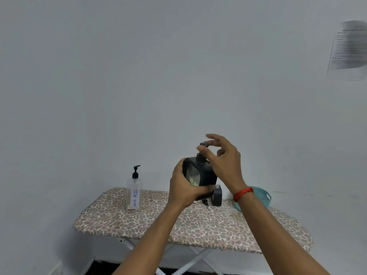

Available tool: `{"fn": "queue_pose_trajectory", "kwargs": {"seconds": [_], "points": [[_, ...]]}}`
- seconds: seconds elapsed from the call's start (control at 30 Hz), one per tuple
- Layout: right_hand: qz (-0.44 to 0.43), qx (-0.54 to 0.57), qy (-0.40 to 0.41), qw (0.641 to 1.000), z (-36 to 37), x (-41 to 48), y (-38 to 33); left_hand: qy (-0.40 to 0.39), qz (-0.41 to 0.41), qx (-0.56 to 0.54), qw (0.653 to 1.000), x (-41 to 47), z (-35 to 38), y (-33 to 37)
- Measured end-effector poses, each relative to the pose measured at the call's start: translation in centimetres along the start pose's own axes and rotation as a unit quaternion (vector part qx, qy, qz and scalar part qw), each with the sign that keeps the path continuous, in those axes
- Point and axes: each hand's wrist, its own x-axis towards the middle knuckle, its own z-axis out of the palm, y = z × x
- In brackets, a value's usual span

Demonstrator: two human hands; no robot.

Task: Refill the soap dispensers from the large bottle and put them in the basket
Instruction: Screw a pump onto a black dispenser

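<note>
A black square soap dispenser (200, 175) is held tilted in the air above the ironing board (139, 225). My left hand (182, 187) grips its body from the left and below. My right hand (224, 161) is at its top, thumb and forefinger pinching the pump head (203, 144). A clear pump bottle (135, 187) labelled DISH SOAP stands upright at the board's back left, nearly empty. A teal basket (262, 196) sits at the board's back right, partly hidden by my right wrist.
A small dark grey block-shaped object (217, 196) stands on the board just behind the held dispenser. The leopard-print board stands on white crossed legs against a plain wall. A printed paper sheet (349, 50) hangs on the wall at upper right.
</note>
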Motion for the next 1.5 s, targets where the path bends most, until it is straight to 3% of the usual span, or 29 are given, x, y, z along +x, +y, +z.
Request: {"fn": "queue_pose_trajectory", "kwargs": {"seconds": [0.4, 0.63, 0.77, 0.83, 0.9, 1.0, 1.27, 1.5], "points": [[0.021, -0.018, -0.048, 0.998, -0.2, 0.8, -0.1, -0.047, -0.027, -0.016, 0.998, -0.4, -0.8, -0.5], [0.069, 0.095, -0.198, 0.973, -1.6, 1.5, -0.5, -0.095, -0.053, -0.062, 0.992, -0.1, -1.6, -1.6], [0.112, 0.115, -0.167, 0.973, -1.1, 0.6, 0.1, -0.098, -0.054, -0.083, 0.990, 0.0, -1.8, -1.8], [0.190, 0.128, -0.156, 0.961, -0.7, -0.3, 1.5, -0.102, -0.054, -0.100, 0.988, 0.0, -2.0, -1.9], [0.241, 0.144, -0.201, 0.938, -0.2, -1.7, 3.3, -0.110, -0.054, -0.115, 0.986, 0.0, -2.1, -2.2], [0.258, 0.193, -0.244, 0.915, 1.0, -3.4, 5.9, -0.118, -0.065, -0.135, 0.982, 0.2, -1.9, -3.4], [0.320, 0.230, -0.227, 0.891, 4.8, -2.7, 11.6, -0.114, -0.110, -0.058, 0.986, 3.3, -1.0, -8.2], [0.402, 0.226, -0.281, 0.842, 10.6, -0.2, 19.7, -0.088, -0.175, -0.009, 0.981, 6.6, -1.6, -17.3]]}}
